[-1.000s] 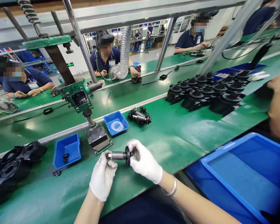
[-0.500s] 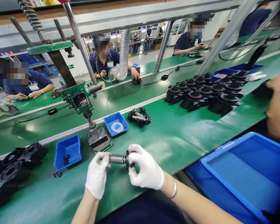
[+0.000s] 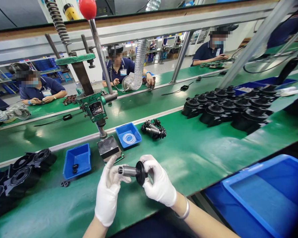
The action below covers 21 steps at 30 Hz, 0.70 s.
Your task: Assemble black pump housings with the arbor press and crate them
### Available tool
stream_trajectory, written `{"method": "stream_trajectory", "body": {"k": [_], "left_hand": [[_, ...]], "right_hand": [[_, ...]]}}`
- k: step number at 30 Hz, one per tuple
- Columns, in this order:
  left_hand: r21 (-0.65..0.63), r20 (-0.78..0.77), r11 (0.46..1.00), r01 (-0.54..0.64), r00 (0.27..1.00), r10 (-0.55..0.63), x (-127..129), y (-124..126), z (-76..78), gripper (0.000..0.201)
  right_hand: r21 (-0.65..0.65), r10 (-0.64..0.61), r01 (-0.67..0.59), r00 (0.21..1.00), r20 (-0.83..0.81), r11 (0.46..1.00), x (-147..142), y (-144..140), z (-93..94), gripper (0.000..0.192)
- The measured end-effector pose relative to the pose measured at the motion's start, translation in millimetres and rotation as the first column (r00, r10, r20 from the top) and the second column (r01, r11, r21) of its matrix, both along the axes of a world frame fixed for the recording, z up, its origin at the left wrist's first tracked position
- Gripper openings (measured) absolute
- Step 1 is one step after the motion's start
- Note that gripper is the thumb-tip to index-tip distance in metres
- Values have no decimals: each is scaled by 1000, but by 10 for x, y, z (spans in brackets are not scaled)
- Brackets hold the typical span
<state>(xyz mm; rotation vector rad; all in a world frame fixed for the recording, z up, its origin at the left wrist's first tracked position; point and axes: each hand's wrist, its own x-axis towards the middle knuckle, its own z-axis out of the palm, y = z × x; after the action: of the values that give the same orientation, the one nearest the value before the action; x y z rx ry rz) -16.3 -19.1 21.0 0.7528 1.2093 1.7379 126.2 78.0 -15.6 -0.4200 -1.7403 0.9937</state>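
Green conveyor matting lies beneath both gloved hands: right hand (image 3: pixel 159 185) pinches the rotor (image 3: pixel 134 171) by its black disc, left hand (image 3: pixel 108 191) apparently cradles the stiff, slippery-looking metal shaft.

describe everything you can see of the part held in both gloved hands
The part is a short grey metal-looking cylinder with a black round flange at one end. It lies roughly level above the green belt. The left hand touches its bare end; the right hand grips the flange.

A grey rotor shaft (image 3: pixel 129 171) with black impeller disc, held horizontally above the belt.
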Motion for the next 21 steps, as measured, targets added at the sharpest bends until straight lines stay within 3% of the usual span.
{"method": "stream_trajectory", "body": {"k": [5, 9, 15, 21], "left_hand": [[-63, -18, 998, -21, 1000, 20, -24, 15, -3, 58], [-1, -13, 1000, 6, 1000, -6, -45, 18, -38, 62], [-18, -29, 999, -48, 998, 48, -44, 25, -17, 58], [-3, 29, 998, -62, 998, 62, -81, 42, -130, 59]], "right_hand": [[16, -2, 2, 1000, 1, 1000, 6, 0, 33, 39], [-6, 13, -13, 1000, -13, 1000, -15, -11, 45, 38], [9, 25, -25, 1000, -1, 1000, -45, -62, 45, 38], [1, 53, -53, 998, -24, 999, -22, -103, 91, 36]]}}
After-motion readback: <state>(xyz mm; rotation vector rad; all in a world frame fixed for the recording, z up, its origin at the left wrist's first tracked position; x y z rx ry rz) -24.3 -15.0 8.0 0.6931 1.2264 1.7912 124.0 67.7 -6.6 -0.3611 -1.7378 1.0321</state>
